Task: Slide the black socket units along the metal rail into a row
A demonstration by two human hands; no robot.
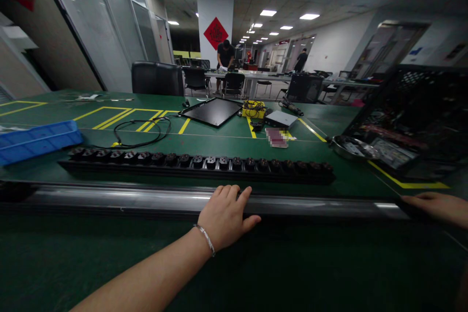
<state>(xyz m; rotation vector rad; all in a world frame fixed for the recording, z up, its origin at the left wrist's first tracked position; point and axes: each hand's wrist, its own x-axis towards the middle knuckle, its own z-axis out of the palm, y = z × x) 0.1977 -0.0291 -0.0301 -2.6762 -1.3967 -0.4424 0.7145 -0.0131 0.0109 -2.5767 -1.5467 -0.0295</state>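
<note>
My left hand (228, 217), with a silver bracelet at the wrist, lies across the top of a long dark bar with a shiny metallic face (146, 199). Its fingers are stretched out over the far edge and the thumb is spread along the near side. At the bar's right end is my right hand (440, 207), fingers together and pointing left. Whatever they pinch there is too dark to make out. Just behind the bar, parallel to it, a black strip with a row of round sockets (204, 168) rests on the green table (146, 263).
A blue bin (40, 140) stands left, beside a coiled black cable (142, 132). Farther back are a black panel (215, 111), a yellow box with cables (254, 108) and a grey box (281, 118). A metal bowl (351, 148) and an open black case (420, 117) stand right.
</note>
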